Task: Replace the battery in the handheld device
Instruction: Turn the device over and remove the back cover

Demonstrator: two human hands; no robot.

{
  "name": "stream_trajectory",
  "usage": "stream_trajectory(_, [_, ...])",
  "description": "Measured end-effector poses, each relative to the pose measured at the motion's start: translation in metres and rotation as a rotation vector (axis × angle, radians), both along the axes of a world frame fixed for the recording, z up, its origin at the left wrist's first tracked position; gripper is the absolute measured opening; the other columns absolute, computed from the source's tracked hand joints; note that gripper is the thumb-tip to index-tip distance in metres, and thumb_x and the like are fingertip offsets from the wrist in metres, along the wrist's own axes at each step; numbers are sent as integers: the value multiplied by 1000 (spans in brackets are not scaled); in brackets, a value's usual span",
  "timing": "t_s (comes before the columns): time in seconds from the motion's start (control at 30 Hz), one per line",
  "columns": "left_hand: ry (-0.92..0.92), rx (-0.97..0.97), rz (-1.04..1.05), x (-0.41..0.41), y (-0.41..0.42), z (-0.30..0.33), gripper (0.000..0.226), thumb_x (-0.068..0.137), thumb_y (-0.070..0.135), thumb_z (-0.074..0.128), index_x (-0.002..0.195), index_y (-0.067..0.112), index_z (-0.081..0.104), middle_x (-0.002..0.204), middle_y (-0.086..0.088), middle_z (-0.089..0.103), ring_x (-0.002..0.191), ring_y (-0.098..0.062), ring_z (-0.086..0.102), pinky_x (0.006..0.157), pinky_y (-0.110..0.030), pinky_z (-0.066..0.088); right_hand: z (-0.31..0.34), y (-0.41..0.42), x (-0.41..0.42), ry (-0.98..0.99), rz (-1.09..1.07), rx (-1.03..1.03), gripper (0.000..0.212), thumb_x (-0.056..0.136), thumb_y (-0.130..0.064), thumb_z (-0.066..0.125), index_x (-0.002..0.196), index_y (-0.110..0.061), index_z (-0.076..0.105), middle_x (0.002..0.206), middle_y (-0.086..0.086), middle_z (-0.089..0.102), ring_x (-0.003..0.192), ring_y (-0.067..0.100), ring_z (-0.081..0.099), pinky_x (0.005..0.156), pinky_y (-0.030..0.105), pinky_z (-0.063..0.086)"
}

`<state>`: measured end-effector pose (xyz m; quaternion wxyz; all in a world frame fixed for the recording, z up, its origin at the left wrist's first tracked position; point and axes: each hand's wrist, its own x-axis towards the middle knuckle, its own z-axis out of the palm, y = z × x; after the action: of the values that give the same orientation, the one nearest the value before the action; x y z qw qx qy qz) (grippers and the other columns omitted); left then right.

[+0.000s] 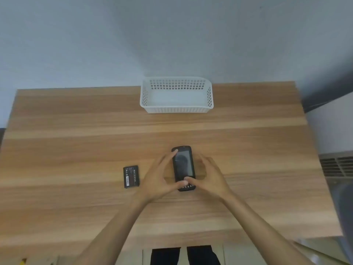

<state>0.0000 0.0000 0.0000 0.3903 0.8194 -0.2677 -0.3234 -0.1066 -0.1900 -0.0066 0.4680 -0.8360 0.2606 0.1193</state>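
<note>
Two hands, left [159, 177] and right [207, 177], grip a device [183, 167] screen-up on the table [76, 131], battery [131, 176] lying left.

battery [131, 176] left of device [183, 168] — basket [176, 109] behind

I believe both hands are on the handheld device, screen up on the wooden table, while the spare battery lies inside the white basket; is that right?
Not quite: the head view shows the spare battery lying on the wooden table beside the left hand, not in the white basket. The rest holds: the left hand and the right hand are on the handheld device, screen up.
</note>
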Motion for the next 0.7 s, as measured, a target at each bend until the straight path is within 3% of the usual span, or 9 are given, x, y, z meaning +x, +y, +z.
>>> stream_trajectory(0.13, [-3, 6, 21, -11, -1, -10, 98, 73, 59, 84, 156, 38, 34, 152, 17, 35, 143, 3, 33, 119, -27, 34, -9, 7, 3, 5, -91, 26, 73, 71, -46, 80, 137, -24, 58, 119, -1, 60, 109, 12, 59, 94, 26, 50])
stream_trajectory(0.2, [-4, 9, 22, -16, -2, -15, 99, 73, 60, 84, 156, 34, 35, 154, 12, 31, 145, -2, 32, 119, -27, 33, -15, 10, 6, 15, -106, 33, 54, 77, -34, 82, 127, -24, 64, 110, 0, 64, 99, 12, 63, 82, 16, 49])
stream_trajectory(0.27, [2, 27, 25, -19, -4, -18, 101, 73, 58, 85, 156, 31, 35, 153, 9, 28, 144, -5, 32, 118, -25, 32, -18, 13, 7, 17, -137, 53, 47, 79, -28, 81, 124, -22, 66, 107, 0, 67, 96, 13, 64, 77, 14, 48])
stream_trajectory(0.37, [9, 37, 58, -23, -5, -23, 103, 73, 56, 86, 157, 26, 35, 152, 6, 29, 143, -5, 32, 117, -21, 30, -28, 16, 8, 17, -220, 84, 37, 86, -17, 75, 121, -16, 64, 109, 4, 70, 95, 16, 66, 81, 23, 53])
stream_trajectory(0.57, [56, 17, 73, -29, -10, -24, 104, 73, 44, 89, 158, 25, 33, 149, 4, 35, 138, -5, 37, 103, 8, 20, -34, 20, 11, 53, -237, 83, 25, 93, -5, 64, 118, -6, 64, 106, 16, 72, 93, 27, 68, 69, 14, 50])
stream_trajectory(0.7, [168, -27, 68, -33, -17, -26, 106, 74, 32, 92, 160, 20, 30, 142, -2, 39, 135, -8, 44, 103, 2, 32, -19, 21, 8, 32, -314, 47, 18, 89, -11, 71, 104, -16, 64, 100, 9, 68, 87, 18, 65, 65, 12, 44])
